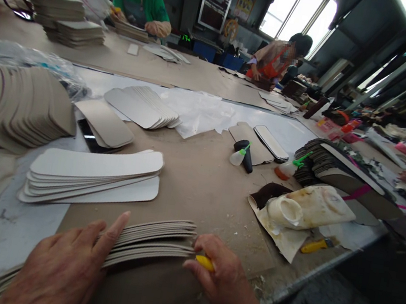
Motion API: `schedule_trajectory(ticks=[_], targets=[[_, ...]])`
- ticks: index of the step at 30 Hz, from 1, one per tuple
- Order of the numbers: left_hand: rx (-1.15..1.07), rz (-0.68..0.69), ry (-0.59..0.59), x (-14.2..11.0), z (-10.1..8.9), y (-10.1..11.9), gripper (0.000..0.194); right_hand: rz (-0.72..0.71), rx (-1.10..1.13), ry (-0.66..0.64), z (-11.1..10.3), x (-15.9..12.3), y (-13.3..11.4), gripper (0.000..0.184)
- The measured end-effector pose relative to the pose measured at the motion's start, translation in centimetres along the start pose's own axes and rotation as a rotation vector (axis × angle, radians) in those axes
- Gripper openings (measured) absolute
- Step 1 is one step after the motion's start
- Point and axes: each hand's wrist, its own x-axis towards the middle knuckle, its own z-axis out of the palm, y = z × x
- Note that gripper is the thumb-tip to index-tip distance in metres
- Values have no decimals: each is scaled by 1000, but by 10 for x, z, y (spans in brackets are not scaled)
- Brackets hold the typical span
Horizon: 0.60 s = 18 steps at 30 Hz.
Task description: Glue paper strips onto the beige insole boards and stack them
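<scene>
A stack of thin grey-beige board strips (158, 235) stands edge-up and slightly bowed at the near edge of the table. Wrapped over its left part is my left hand (62, 261), closed on the strips, with the thumb along the top edges. At the right end of the stack, my right hand (224, 267) is closed round a yellow utility knife (205, 262). Only part of the yellow handle shows, and the blade is hidden. The right thumb and fingers are close to the strip ends; I cannot tell whether they touch.
Beyond the stack lie white rounded boards (97, 168). Many curved boards (19, 108) lean at the left. Rightward are a glue-stained container (302, 210), another yellow utility knife (317, 245), and a small green-tipped bottle (239, 155). Two people work across the table.
</scene>
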Motion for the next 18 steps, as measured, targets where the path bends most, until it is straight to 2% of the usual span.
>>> schedule_trajectory(ticks=[4, 8, 12, 18], targets=[[-4, 9, 13, 0, 2, 0, 56, -34, 31, 107, 4, -1, 3, 5], [-15, 18, 48, -2, 8, -2, 56, -54, 47, 184, 7, -3, 5, 17], [-20, 34, 92, -3, 12, -4, 56, -57, 34, 173, 6, -3, 6, 27], [-28, 30, 90, -4, 12, -4, 57, -92, -15, 145, 6, 1, 9, 29]])
